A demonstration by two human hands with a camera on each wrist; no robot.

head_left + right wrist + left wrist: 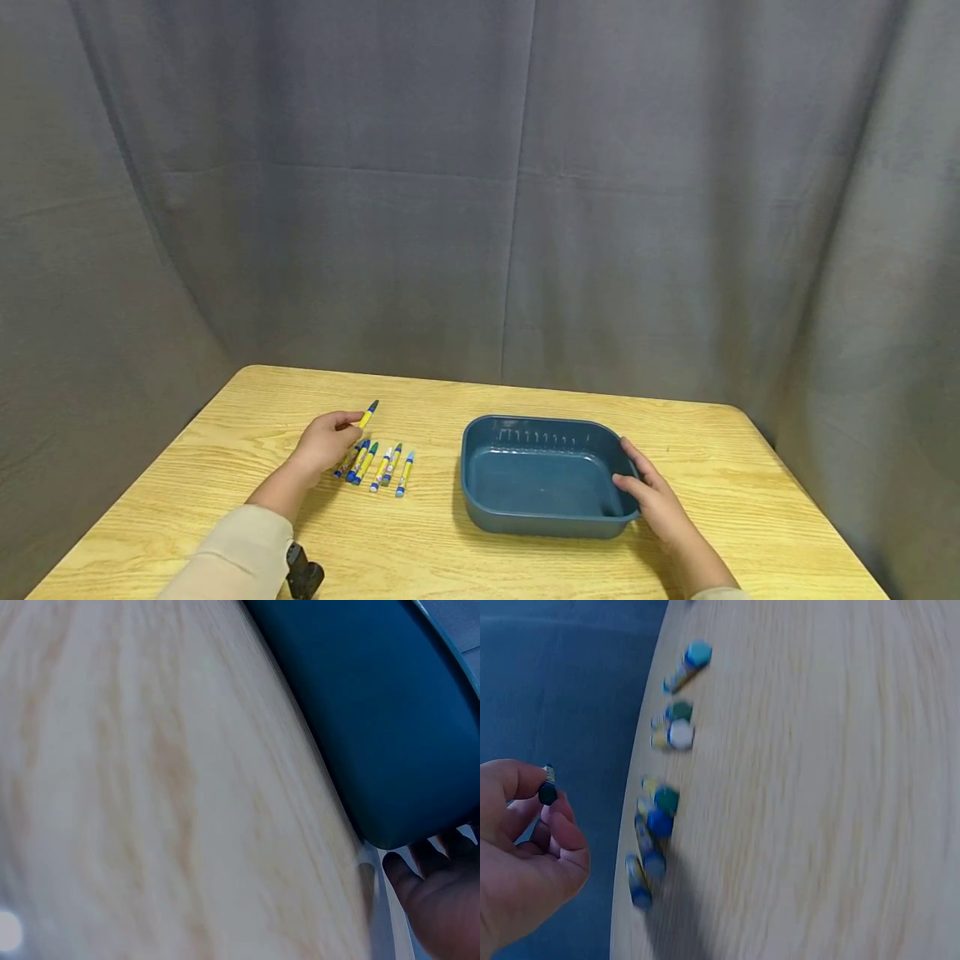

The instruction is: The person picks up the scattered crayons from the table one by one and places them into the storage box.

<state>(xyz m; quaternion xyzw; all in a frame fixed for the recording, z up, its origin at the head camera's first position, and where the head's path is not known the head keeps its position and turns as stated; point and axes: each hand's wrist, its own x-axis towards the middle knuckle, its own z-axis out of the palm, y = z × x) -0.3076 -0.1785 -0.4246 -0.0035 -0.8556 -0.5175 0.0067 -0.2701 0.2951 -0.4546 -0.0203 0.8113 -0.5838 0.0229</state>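
Note:
My left hand point(327, 439) pinches a yellow-and-blue crayon point(368, 413) with a dark tip, lifted just above the table; in the left wrist view its dark end point(547, 793) shows between my fingertips point(555, 814). Several more crayons point(381, 468) lie in a row on the wooden table right of that hand, also seen blurred as crayons point(657, 817) from the wrist. My right hand point(651, 492) rests with straight fingers on the right rim of an empty dark blue plastic tray point(517, 446); the right wrist view shows the tray's outer wall point(375, 712) and my fingers point(427, 885) under its corner.
The light wooden table point(465, 558) has rounded far corners and ends close behind the tray. A grey curtain point(480, 192) hangs all around. A black wrist-camera mount point(303, 575) sits on my left sleeve.

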